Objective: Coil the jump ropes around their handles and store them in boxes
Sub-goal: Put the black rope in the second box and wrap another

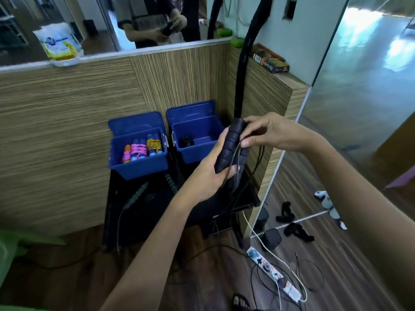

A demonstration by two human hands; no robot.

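Note:
My left hand (210, 167) grips a pair of black jump-rope handles with blue rings (231, 145), held upright side by side. My right hand (267, 133) pinches the thin dark rope (235, 153) against the handles near their top. The rope's loose part hangs down over the black table (157, 212). Behind stand two blue boxes: the left box (139, 163) holds several coiled ropes in pink and yellow, the right box (202, 151) holds one black coiled rope (187, 141). Another rope with green-striped handles (137, 195) lies uncoiled on the table.
Wood-grain partition walls close the corner behind the boxes. A mirror panel (359, 86) stands to the right. On the floor lie a power strip (274, 274) with cables and black items (296, 230). A green chair edge (9, 254) sits at the left.

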